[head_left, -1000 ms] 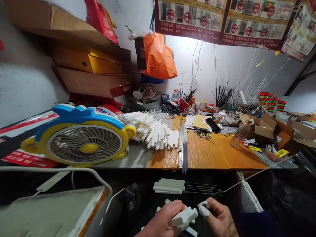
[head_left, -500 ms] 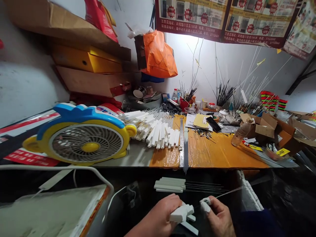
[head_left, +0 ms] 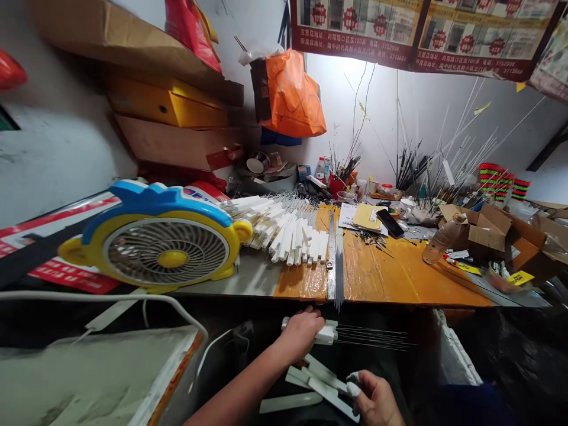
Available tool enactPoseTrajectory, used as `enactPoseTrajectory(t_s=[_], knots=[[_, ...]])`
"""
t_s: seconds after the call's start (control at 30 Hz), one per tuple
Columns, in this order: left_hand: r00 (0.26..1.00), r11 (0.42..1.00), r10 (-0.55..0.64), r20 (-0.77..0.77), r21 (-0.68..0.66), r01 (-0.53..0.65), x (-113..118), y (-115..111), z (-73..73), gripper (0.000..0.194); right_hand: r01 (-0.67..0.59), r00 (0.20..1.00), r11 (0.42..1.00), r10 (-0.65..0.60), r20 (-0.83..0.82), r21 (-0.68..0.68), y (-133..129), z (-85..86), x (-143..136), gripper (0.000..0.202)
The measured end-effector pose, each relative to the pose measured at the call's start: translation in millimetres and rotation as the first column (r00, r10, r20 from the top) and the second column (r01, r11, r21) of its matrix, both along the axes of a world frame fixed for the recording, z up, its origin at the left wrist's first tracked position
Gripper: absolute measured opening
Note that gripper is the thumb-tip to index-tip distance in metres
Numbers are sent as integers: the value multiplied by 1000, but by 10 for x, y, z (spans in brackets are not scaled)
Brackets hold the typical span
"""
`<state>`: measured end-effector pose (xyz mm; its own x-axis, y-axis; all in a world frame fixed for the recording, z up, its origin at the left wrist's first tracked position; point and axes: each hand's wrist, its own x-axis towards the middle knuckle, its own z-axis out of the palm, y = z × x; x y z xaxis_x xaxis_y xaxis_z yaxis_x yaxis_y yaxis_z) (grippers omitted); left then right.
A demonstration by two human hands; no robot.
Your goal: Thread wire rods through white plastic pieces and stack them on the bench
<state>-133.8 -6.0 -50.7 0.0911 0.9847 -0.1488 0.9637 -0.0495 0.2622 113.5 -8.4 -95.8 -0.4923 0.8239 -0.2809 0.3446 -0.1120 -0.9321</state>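
Note:
My left hand (head_left: 304,332) lies over a bundle of white foam sticks (head_left: 327,333), fingers curled down on it; thin wires run from the bundle to the right. Lower down, my right hand (head_left: 375,396) has white wrapping on its thumb and index finger, which are close together beside the ends of loose white strips (head_left: 322,381). Whether anything is pinched there is too small to tell. Another white strip (head_left: 290,403) lies to the left of these.
Behind stands the orange-brown bench (head_left: 399,275) with a blue and yellow fan (head_left: 172,259), a pile of white wired sticks (head_left: 284,231), a plastic bottle (head_left: 437,244) and cardboard boxes (head_left: 486,228). A white-edged container (head_left: 173,378) is at the lower left.
My left hand has moved up and left from the loose pieces onto the bundle and let go of the white block. My right hand has moved down and slightly left. The view has shifted slightly.

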Motion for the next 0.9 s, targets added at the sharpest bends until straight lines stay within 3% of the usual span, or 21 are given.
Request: enactPoseTrajectory(t_s=[0.13,0.4,0.6,0.73,0.9], knots=[[1000,1000,-16,-2,-10,16,-20,47,-9,27,-15,998,997,10,66,78,-7,-20,13,20],[998,999,-48,27,-24,49,-102,40,161,23,17,998,979,-29,60,202,64,140,-13,18],[999,999,-37,34,-28,38,-62,6,181,23,101,993,972,-87,-75,214,490,428,-131,17],[999,1000,-15,40,-24,16,-35,-46,233,25,150,976,986,-136,-170,76,763,540,-342,28],[993,997,76,95,-17,-75,-42,-266,370,25,129,953,969,-180,-244,-210,716,475,-733,50]])
